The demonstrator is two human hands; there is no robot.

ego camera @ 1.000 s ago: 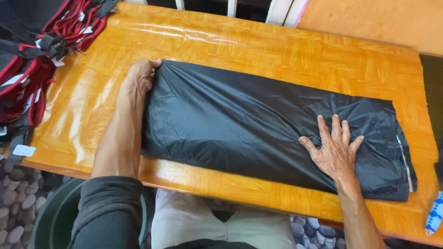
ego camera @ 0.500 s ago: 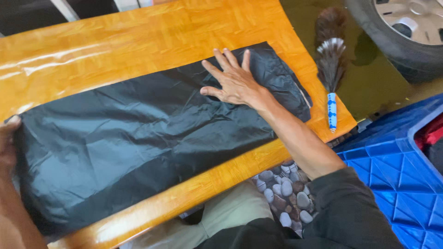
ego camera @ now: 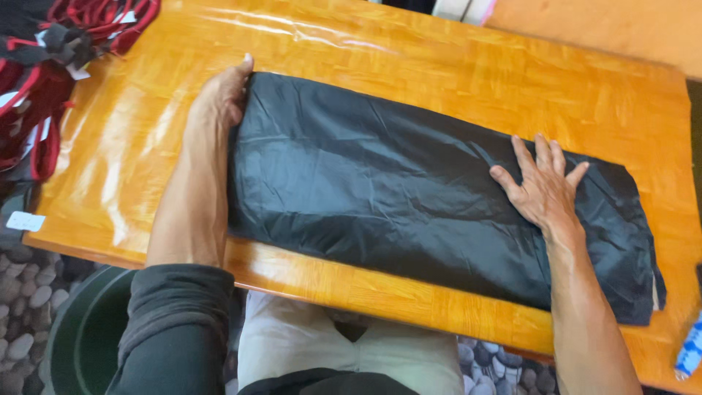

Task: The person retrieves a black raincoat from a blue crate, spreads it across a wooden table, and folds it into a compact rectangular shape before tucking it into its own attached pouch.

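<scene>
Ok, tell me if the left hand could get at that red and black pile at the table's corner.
Probably yes. The left hand rests at the black fabric's left edge, and only bare table lies between it and the red and black pile.

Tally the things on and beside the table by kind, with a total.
Folded black fabric sheet under both hands: 1
Glossy orange wooden table: 1
Heap of red and black strapped items at the left end (pieces too tangled to count): 1
Dark green round bucket on the pebble floor: 1
Bare hands: 2, left hand, right hand
Total: 6
</scene>
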